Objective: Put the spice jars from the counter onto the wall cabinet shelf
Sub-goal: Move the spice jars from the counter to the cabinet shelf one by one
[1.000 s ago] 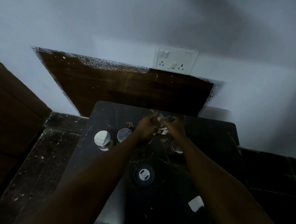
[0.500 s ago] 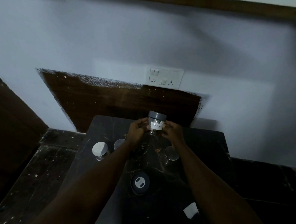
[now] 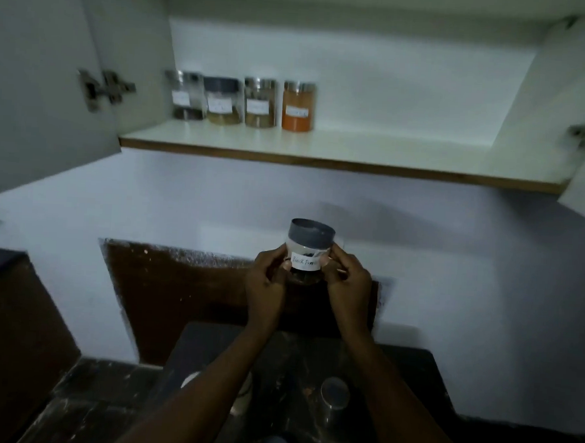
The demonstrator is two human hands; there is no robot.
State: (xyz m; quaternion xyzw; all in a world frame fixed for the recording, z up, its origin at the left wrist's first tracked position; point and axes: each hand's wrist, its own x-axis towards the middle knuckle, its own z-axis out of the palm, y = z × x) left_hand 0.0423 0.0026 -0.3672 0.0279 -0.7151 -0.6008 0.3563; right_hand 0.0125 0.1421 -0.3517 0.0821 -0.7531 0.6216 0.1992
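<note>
Four jars [image 3: 241, 100] stand in a row at shelf [image 3: 356, 150] left; held jar [image 3: 309, 252] below, above the surface [image 3: 394, 379].

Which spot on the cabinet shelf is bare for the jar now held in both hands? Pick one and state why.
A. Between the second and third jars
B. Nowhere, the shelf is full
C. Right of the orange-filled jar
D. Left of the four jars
C: the four jars stand in a close row at the left end of the shelf, ending with the orange-filled jar, and the board to its right is bare.
</note>
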